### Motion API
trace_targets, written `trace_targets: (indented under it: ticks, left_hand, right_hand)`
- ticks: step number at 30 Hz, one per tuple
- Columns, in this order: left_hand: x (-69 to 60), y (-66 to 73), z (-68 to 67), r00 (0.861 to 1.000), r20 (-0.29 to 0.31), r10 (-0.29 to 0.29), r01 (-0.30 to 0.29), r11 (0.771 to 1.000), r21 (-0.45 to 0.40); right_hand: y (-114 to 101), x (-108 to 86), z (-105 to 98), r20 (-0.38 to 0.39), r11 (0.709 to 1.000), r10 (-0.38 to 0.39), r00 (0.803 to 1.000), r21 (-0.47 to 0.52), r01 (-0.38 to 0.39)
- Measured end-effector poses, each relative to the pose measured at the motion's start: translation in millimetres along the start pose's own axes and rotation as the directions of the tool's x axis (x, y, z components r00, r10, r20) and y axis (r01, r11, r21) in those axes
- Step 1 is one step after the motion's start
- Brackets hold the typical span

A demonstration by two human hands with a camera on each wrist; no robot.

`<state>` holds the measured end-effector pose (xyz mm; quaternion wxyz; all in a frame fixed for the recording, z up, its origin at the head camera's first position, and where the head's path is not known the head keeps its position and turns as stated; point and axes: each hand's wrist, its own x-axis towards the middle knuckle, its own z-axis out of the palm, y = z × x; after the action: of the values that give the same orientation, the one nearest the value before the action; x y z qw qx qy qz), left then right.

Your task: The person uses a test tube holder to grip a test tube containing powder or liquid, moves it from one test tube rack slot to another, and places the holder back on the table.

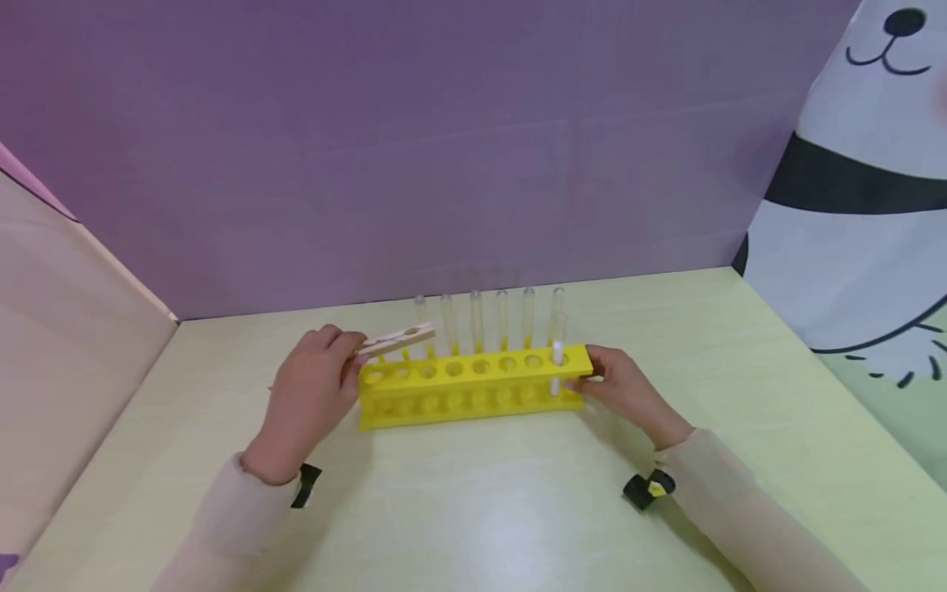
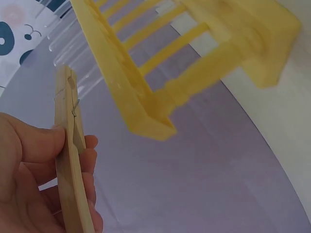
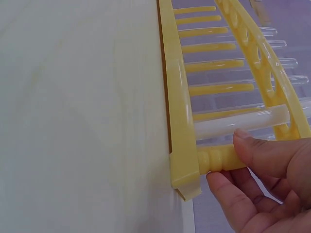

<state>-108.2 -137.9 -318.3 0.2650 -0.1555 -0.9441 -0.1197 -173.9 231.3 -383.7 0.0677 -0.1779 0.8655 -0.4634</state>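
Note:
A yellow test tube rack [image 1: 466,374] stands on the table, with several clear test tubes [image 1: 476,316] upside down on pegs along its back. One test tube with white contents [image 3: 243,121] sits upright in a hole at the right end. My left hand [image 1: 307,403] grips a wooden test tube clamp [image 2: 68,145] between thumb and fingers. The clamp's tip lies above the rack's left end, near the inverted tubes, and its jaws hold no tube. At the rack's right end post, my right hand [image 3: 272,179] holds on, its thumb close to the white-filled tube.
The pale wooden table [image 1: 473,510] extends around the rack. Behind it rises a purple backdrop [image 1: 444,164], with a white panel [image 1: 74,329] at left and a printed cartoon panel [image 1: 866,247] at right. Dark straps [image 1: 649,489] hang at the wrists.

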Motion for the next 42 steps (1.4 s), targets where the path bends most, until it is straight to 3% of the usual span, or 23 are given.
trace_targets:
  ticks: [10,14,18,24,30,37,42]
  left_hand:
    - [-14.4,-21.7,-6.9,1.000,-0.007,-0.027,0.027,0.999,0.020]
    - [-20.1,-30.1,-9.5,0.998,-0.014,-0.059,0.059,0.998,0.020]
    - [-25.0,-38.0,-9.7,0.994,0.016,-0.113,0.112,0.993,0.035]
    - [-30.8,-51.4,-8.6,0.978,0.078,-0.192,0.187,0.981,0.057]
    - [-37.9,-64.7,-8.1,0.965,0.150,-0.215,0.212,0.977,0.036]
    - [-45.5,-75.7,1.1,0.926,0.281,-0.252,0.260,0.966,0.009]
    - [-44.8,-76.1,12.2,0.911,0.329,-0.250,0.264,0.965,0.003]
  right_hand:
    - [-0.7,0.2,-1.3,0.002,1.000,-0.009,1.000,0.004,0.009]
    - [-1.8,0.4,-1.4,0.001,1.000,-0.013,1.000,0.008,0.013]
    - [-1.7,1.8,-0.9,0.000,1.000,-0.006,1.000,0.013,0.006]
    - [-2.3,3.5,0.0,-0.012,1.000,-0.016,1.000,0.008,0.016]
    - [-1.7,5.3,1.9,-0.009,1.000,-0.005,1.000,0.013,0.005]
    - [-4.4,6.7,2.9,-0.020,1.000,-0.019,1.000,-0.003,0.018]
    - [-5.3,7.6,3.6,-0.022,1.000,-0.010,1.000,-0.002,0.010]
